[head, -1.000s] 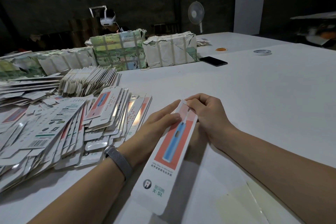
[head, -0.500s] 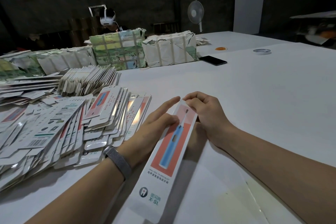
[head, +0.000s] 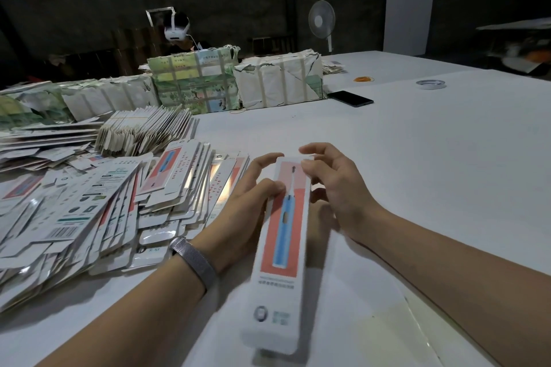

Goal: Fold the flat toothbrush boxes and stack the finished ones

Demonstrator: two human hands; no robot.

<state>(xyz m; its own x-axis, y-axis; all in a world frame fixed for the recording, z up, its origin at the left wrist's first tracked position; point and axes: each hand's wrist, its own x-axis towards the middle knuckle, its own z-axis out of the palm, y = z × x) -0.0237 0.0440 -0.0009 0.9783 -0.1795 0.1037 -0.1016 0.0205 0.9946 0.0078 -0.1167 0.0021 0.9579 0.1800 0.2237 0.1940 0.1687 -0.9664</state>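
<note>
Cardboard lies thick across the left of the white table: a heap of flat toothbrush boxes, fanned and overlapping, some face up with the red panel, others showing barcodes and small print. Behind the heap stands a tilted row of plain card blanks, and beyond that we see wrapped bundles lined along the far edge, strapped with tape.

Moving inward, our left hand, a grey woven wristband on its wrist, grips the toothbrush box from its left side; the thumb presses on the front face near the brush picture, the index finger reaches up beside the top corner, and the other fingers are hidden behind it. The box runs lengthwise away from us, its near end blurred and lifted off the table, its far end between the two hands. It shows a blue toothbrush on a red and pink panel.

Our right hand sits at the box's upper right edge. Its thumb tip touches the top of the front face and the curled fingers arch over the far end; we cannot tell whether they actually pinch a flap.

Farther right and well apart on the table lie a dark phone, an orange rubber band and a roll of tape. A white standing fan stands behind the table.
</note>
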